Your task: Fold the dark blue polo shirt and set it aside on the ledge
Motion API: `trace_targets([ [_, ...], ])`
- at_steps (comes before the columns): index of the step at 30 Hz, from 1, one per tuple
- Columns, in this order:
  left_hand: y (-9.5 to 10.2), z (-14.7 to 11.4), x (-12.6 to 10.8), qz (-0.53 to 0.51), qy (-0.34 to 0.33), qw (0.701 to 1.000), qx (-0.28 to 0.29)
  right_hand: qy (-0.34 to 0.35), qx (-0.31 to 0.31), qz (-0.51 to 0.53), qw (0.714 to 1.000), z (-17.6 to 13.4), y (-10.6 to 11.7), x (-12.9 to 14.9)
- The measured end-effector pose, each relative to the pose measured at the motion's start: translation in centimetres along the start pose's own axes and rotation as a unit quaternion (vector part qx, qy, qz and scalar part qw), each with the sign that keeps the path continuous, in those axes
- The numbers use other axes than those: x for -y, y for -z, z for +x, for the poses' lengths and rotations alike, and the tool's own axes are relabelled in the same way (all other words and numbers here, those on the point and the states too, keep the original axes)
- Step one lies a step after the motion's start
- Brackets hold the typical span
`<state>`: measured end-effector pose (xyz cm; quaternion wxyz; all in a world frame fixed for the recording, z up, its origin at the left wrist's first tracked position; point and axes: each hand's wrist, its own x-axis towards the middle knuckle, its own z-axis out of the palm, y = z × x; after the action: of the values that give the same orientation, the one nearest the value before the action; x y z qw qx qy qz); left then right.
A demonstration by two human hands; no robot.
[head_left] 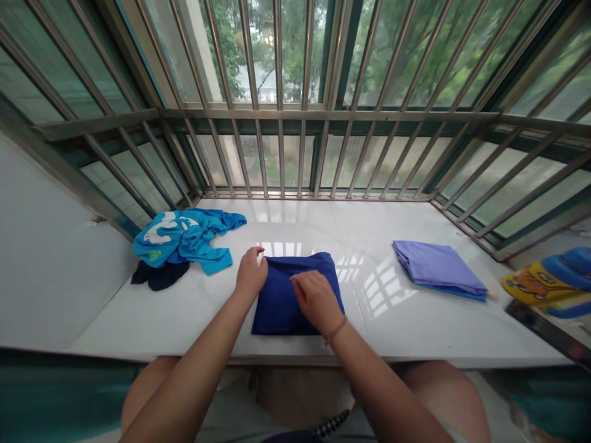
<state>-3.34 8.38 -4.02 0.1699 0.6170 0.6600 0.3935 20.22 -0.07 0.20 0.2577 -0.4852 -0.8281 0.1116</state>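
A dark blue folded cloth [281, 301], probably a garment, lies flat on the white ledge in front of me. My left hand [252, 272] is at its upper left corner, fingers bent and a little apart from the thumb, the thumb touching or very near the edge. Over the right half of the cloth is my right hand [318, 299], its fingers curled together with nothing visible in them. A bracelet circles the right wrist.
A crumpled bright blue T-shirt [184, 237] with a white print lies at left over a dark cloth [159, 275]. At right are a folded lavender cloth [438, 266] and a yellow and blue container [549, 283]. Metal window bars [277, 154] border the white ledge [295, 224].
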Motion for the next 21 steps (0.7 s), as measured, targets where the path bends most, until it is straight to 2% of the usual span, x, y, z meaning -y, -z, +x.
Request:
trace_targets([
  [1,-0.4,0.1,-0.6,0.013,-0.030,0.999,0.008,-0.063,0.011,-0.024,0.998,1.6,1.0,-1.6],
  [3,-1.6,0.5,-1.8,0.037,-0.074,0.996,0.025,-0.114,0.016,-0.045,0.992,4.5,2.4,-4.6],
  [6,-3.7,0.3,-2.7,0.078,-0.100,0.991,0.035,-0.153,0.063,-0.054,0.985,7.6,2.8,-8.0],
  [8,-4.7,-0.4,-2.4,0.102,-0.102,0.989,0.038,-0.171,0.104,-0.055,0.978,8.3,2.5,-9.2],
  [11,-5.4,-2.1,-1.2,0.130,-0.090,0.987,0.033,-0.199,0.118,-0.063,0.971,7.9,1.6,-10.0],
  [14,-5.3,-3.2,-0.3,0.167,-0.080,0.983,0.002,-0.240,0.085,-0.078,0.964,6.9,0.6,-10.0],
  [16,-5.0,-3.4,-0.2,0.182,-0.103,0.978,-0.007,-0.273,0.062,-0.091,0.956,6.4,-0.1,-9.8],
  [18,-4.6,-3.4,-0.4,0.181,-0.149,0.972,0.011,-0.303,0.044,-0.106,0.946,6.2,-0.9,-9.4],
  [21,-4.3,-3.3,-0.9,0.178,-0.204,0.959,0.082,-0.329,0.021,-0.127,0.936,6.2,-1.7,-8.8],
])
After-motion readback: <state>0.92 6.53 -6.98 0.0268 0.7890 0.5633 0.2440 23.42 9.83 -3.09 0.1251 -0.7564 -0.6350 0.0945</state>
